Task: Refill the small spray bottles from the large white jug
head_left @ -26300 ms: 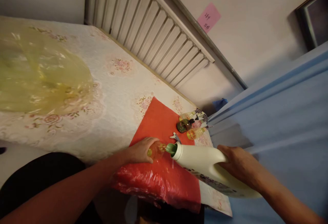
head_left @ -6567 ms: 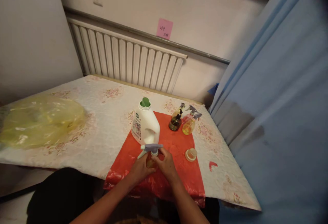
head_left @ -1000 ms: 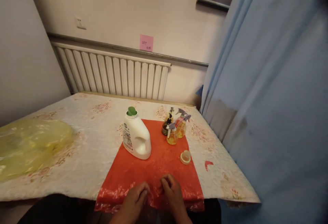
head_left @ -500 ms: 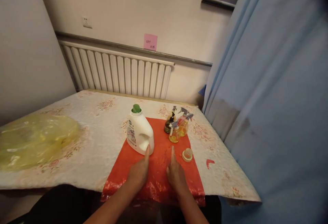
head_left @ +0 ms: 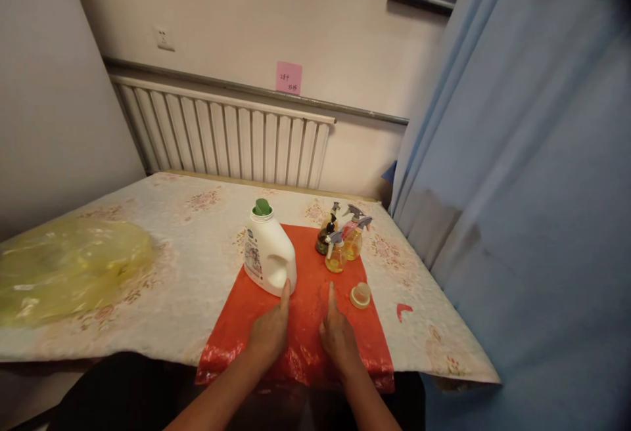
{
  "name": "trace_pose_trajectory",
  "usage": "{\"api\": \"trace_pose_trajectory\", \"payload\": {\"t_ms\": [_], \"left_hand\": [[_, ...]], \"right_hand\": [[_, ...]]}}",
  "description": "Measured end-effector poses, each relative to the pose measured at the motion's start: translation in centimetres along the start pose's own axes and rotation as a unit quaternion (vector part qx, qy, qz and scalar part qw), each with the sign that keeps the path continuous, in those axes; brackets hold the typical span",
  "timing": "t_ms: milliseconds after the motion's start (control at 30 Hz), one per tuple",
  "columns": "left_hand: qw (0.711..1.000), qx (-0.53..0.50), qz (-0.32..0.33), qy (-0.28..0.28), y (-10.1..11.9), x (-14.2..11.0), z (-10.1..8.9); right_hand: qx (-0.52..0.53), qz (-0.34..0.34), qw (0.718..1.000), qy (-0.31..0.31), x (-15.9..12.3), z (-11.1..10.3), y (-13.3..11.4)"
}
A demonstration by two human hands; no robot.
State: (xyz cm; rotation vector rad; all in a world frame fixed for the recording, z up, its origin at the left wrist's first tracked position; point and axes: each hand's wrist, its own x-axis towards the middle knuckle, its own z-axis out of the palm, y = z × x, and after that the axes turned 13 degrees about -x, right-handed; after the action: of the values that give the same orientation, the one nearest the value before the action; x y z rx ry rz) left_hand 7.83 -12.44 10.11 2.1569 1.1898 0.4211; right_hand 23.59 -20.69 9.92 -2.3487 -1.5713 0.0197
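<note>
My left hand (head_left: 269, 332) is over the red plastic sheet (head_left: 308, 313), index finger stretched out and the other fingers curled. Its fingertip overlaps the lower corner of a white detergent jug (head_left: 271, 253); whether it touches, I cannot tell. The jug stands upright, uncapped, with a green spout in its neck. To the right, my right hand (head_left: 339, 336) points forward in the same way, holding nothing. Ahead of it stand several small spray bottles (head_left: 336, 261), some with yellow liquid, and a dark pump bottle (head_left: 323, 242). A translucent cap (head_left: 361, 295) lies to its right.
A crumpled yellow plastic bag (head_left: 73, 267) lies on the flowered tablecloth (head_left: 197, 299) at left. A small red scrap (head_left: 404, 311) is at right. Behind are a white radiator (head_left: 221, 135) and a pink note (head_left: 288, 77). A blue curtain (head_left: 517, 188) hangs along the right edge.
The view shifts very slightly. Both hands keep the same pointing pose, and the jug and bottles stay where they were.
</note>
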Motion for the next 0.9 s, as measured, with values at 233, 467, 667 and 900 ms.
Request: {"api": "trace_pose_trajectory", "payload": {"t_ms": [233, 467, 667, 900], "left_hand": [[0.998, 0.055, 0.011, -0.002, 0.13, -0.19, -0.05], [0.998, 0.051, 0.021, -0.014, 0.42, -0.60, -0.45], [0.998, 0.048, 0.008, -0.038, 0.40, -0.42, -0.47], [0.997, 0.058, -0.017, -0.051, 0.75, -0.46, -0.80]], "right_hand": [[-0.018, 0.006, 1.000, -0.012, -0.11, -0.06, -0.11], [-0.016, 0.004, 1.000, -0.017, -0.34, -0.08, -0.24], [-0.021, 0.001, 0.999, -0.029, -0.33, -0.04, -0.18], [-0.020, 0.008, 0.999, -0.029, 0.05, 0.22, -0.41]]}}
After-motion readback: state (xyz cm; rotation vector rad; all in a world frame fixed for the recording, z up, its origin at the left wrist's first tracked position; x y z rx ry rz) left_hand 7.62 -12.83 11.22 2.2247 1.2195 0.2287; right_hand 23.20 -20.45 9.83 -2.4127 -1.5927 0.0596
